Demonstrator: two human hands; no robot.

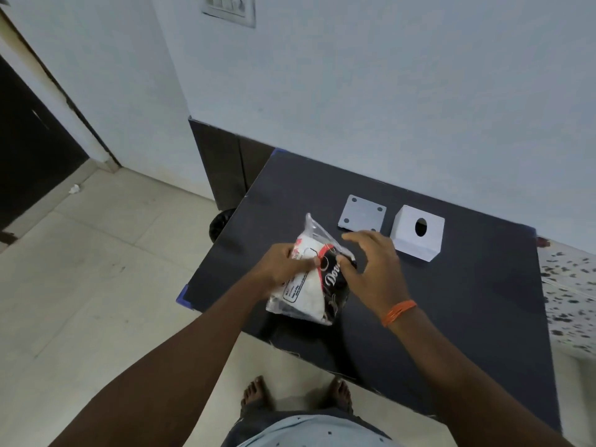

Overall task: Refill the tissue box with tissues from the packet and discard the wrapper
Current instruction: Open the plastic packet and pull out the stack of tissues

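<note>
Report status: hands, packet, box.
Left hand and right hand both gripping tissue packet over table. Tissue box apart, base plate off beside it. Nothing in the way.

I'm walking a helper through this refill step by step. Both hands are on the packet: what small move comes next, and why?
Probably pull the packet open at its top. The left hand grips its side, the right hand pinches the clear wrapper near the upper edge, and the tissues look still inside. The white box and its base plate lie apart, waiting.
</note>
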